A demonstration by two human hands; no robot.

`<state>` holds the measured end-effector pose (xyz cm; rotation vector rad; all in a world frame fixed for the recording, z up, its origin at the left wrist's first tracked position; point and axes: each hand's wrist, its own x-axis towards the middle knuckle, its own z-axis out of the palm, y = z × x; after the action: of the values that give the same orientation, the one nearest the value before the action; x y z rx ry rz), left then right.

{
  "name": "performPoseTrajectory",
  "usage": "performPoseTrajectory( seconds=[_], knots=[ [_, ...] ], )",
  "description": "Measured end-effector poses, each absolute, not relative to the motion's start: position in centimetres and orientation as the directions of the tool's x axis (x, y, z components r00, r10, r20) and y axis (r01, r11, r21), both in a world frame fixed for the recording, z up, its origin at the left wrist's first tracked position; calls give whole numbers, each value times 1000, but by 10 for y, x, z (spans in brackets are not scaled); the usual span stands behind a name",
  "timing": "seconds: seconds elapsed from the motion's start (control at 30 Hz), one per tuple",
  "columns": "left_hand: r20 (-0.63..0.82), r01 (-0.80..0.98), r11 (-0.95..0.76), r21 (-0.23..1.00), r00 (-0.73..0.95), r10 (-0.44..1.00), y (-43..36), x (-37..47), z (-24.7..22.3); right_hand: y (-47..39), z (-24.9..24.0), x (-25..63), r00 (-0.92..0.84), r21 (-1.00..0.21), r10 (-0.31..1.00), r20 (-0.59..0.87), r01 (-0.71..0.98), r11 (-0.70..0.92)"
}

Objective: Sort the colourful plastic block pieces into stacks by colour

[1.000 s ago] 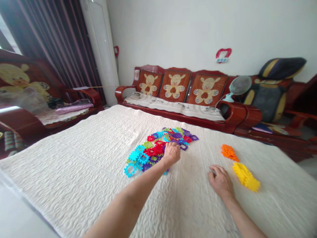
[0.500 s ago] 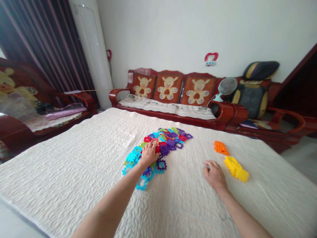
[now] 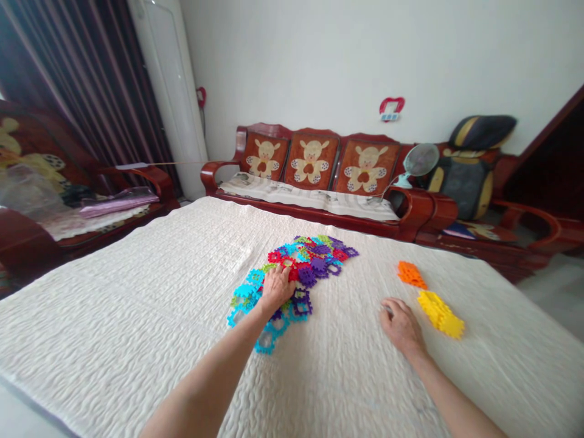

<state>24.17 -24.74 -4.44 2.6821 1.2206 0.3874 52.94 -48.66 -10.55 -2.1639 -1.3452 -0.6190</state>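
A mixed pile of flat plastic interlocking blocks with toothed edges [image 3: 318, 266] lies on a cream quilted cover [image 3: 150, 304]. The blocks are blue, purple, red and green, several with open centres. Over the pile's middle rests my left hand [image 3: 277, 287], fingers spread and bent down onto red and green blocks; no block is lifted. My right hand [image 3: 401, 325] lies on the cover right of the pile, fingers loosely curled in, with no block visible in it. Just beyond it are a cluster of orange blocks [image 3: 412, 275] and a row of yellow blocks [image 3: 440, 314].
A wooden sofa [image 3: 413, 213] with bear-patterned cushions [image 3: 314, 161] stands behind the covered surface. A small fan [image 3: 420, 160] is by its right arm. A wooden armchair [image 3: 159, 185] is at left, and a massage seat pad [image 3: 463, 182] leans on the right chair.
The whole view has shifted slightly. My left hand stays on the pile, its fingers moved a little among the red blocks. My right hand keeps its place beside the yellow blocks.
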Motion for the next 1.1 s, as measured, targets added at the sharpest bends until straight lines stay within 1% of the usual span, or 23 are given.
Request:
performPoseTrajectory(
  seconds=[0.3,0.43,0.5,0.6,0.7,0.83,0.93,1.1],
  knots=[
    [194,697,-648,308,621,760,-245,240,-45,-488,-106,529,418,-194,670,613,902,-385],
    [189,685,-659,311,635,749,-244,240,-46,-486,-101,530,464,-206,677,571,879,-430],
    [188,686,-661,305,637,748,-245,241,-47,-479,-94,531,529,-236,678,510,844,-481],
    [196,681,-668,299,642,741,-245,241,-47,-454,-83,531,616,-334,638,462,787,-518],
    [181,686,-666,294,644,743,-246,242,-47,-424,-79,526,621,-423,603,500,783,-456],
    [182,689,-665,289,643,744,-247,242,-46,-403,-88,519,623,-494,597,506,776,-391],
    [186,674,-677,296,654,733,-246,242,-47,-404,-97,517,619,-511,584,524,778,-366],
    [211,643,-695,322,667,715,-246,241,-49,-410,-99,518,601,-505,592,537,791,-346]
  ],
)
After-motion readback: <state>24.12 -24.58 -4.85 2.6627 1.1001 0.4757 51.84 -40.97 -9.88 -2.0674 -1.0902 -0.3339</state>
